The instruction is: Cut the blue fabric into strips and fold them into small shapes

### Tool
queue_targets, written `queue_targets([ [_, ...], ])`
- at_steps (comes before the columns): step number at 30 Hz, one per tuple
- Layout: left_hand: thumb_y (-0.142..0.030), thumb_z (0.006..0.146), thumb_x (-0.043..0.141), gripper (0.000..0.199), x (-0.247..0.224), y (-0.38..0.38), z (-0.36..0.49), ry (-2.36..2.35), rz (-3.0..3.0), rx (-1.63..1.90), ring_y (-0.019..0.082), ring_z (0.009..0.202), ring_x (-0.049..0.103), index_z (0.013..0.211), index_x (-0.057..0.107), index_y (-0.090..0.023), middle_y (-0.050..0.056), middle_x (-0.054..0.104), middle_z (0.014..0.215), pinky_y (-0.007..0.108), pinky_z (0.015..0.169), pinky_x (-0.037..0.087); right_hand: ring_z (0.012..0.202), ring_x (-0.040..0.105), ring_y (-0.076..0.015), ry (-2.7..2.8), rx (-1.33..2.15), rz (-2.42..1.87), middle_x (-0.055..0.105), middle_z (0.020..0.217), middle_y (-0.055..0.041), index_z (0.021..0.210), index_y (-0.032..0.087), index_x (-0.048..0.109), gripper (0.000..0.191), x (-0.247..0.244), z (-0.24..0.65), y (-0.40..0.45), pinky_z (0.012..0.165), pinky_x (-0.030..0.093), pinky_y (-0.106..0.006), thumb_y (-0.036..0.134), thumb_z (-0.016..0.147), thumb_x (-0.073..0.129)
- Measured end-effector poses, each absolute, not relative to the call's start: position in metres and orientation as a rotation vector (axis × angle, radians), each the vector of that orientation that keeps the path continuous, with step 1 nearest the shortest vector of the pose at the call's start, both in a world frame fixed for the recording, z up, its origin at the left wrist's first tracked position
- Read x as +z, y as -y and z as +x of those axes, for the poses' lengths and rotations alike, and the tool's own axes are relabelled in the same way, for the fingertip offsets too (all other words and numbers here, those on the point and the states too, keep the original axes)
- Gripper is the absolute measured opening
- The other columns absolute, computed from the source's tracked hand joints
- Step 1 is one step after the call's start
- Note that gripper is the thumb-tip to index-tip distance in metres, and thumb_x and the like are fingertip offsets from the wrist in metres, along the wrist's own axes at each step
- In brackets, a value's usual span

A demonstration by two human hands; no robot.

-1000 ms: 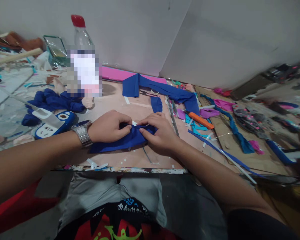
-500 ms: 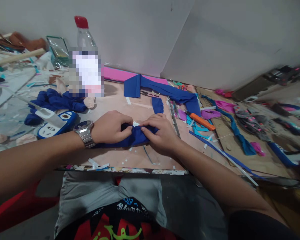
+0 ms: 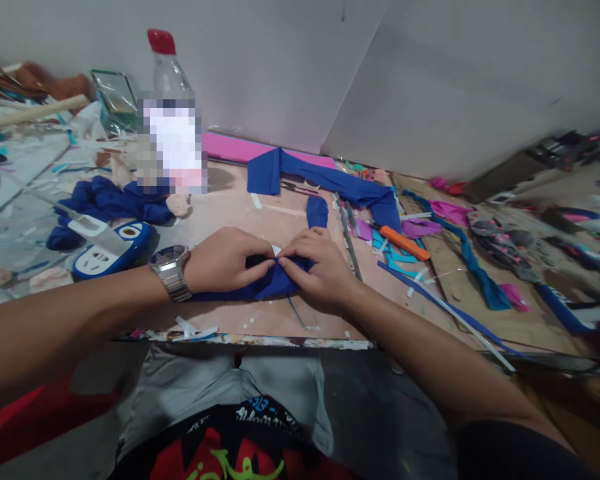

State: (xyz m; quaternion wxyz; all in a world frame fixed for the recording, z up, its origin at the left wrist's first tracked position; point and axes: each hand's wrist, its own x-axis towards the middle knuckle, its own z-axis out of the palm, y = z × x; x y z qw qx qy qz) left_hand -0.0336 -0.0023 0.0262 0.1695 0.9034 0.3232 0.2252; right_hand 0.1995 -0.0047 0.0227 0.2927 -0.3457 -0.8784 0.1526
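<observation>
Both of my hands pinch a strip of dark blue fabric [image 3: 267, 285] low over the work surface [image 3: 230, 215]. My left hand [image 3: 227, 259], with a metal watch on the wrist, grips its edge between thumb and fingers. Close beside it, my right hand [image 3: 323, 268] is closed on the same fabric, and the two sets of fingertips nearly meet. A small white piece shows between them; what it is I cannot tell. A blue end of fabric [image 3: 317, 211] sticks out beyond my right hand. Part of the strip is hidden under my hands.
Left lie a bunched blue cloth [image 3: 115, 200] and a blue-and-white power strip [image 3: 113, 250] with a plug in it. Behind stands a red-capped bottle [image 3: 167, 63]. Another blue fabric strip [image 3: 337, 182] lies at the back. An orange utility knife [image 3: 405, 243] lies right, among scraps.
My left hand has shifted slightly right, bringing its fingertips closer to the right hand's. The fabric between them has bunched, and its far end beyond my right hand has moved a little.
</observation>
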Motion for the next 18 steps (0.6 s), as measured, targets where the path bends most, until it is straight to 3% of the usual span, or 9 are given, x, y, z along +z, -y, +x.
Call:
queue_targets([
  [7,-0.035,0.099,0.054,0.03,0.0276,0.0037,-0.0333,-0.923,2.54,0.611,0.018,0.072,0.069,0.096,0.077,-0.016,0.005,0.079,0.084,0.029,0.068,0.042,0.089,0.067,-0.0214,2.318,0.408,-0.951,0.072,0.081,-0.0021,0.081,0.021,0.074,0.011,0.0252,0.2004,0.0063,0.095,0.036,-0.045,0.021,0.09,0.067],
  [18,-0.028,0.09,0.058,0.024,0.0307,-0.0033,-0.0382,-0.95,2.365,0.613,0.011,0.055,0.056,0.083,0.077,-0.015,0.0,0.071,0.066,0.025,0.06,0.037,0.088,0.067,-0.0221,2.302,0.396,-0.993,0.074,0.082,-0.0016,0.081,0.023,0.073,0.009,0.0312,0.2021,0.0053,0.095,0.037,-0.045,0.023,0.087,0.066],
])
